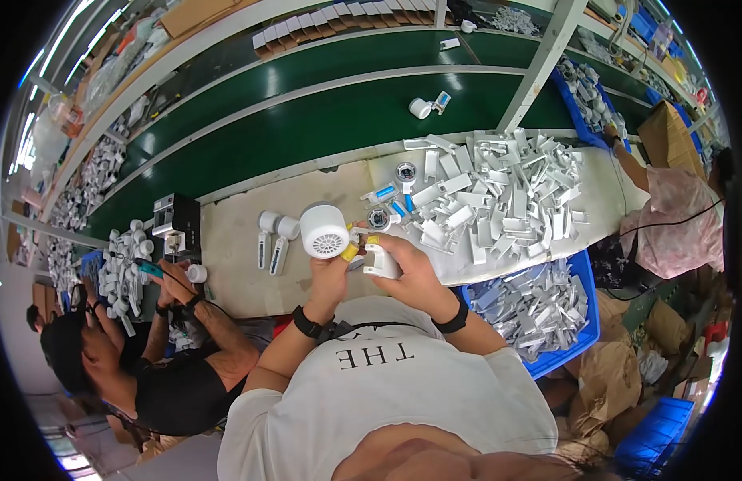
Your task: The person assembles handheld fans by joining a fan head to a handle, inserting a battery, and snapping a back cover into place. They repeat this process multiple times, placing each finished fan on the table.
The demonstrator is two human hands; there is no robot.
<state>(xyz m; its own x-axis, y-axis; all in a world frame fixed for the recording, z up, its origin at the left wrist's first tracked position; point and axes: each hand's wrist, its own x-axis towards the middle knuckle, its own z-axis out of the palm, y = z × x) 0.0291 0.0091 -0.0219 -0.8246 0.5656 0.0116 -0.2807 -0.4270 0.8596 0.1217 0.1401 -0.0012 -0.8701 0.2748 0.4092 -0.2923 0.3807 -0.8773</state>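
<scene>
My left hand [331, 276] is closed around a white round fan head [324, 231] with a slotted grille, held above the table near its front edge. Close beside it, my right hand [411, 276] grips a white plastic handle shell [381, 261]. Yellow wraps cover some fingertips of both hands, and the small parts between them are hard to make out. Just beyond my hands lie round motor units [379, 218] with blue batteries [383, 193]. Two handheld fans [280, 244] rest on the table to the left.
A heap of white handle shells [499, 192] covers the table's right side. Below it stands a blue bin [593, 309] full of more shells. Behind runs a green conveyor [307, 120]. At left a co-worker holds a teal tool [151, 268] near a black device [176, 224]; another person works at right.
</scene>
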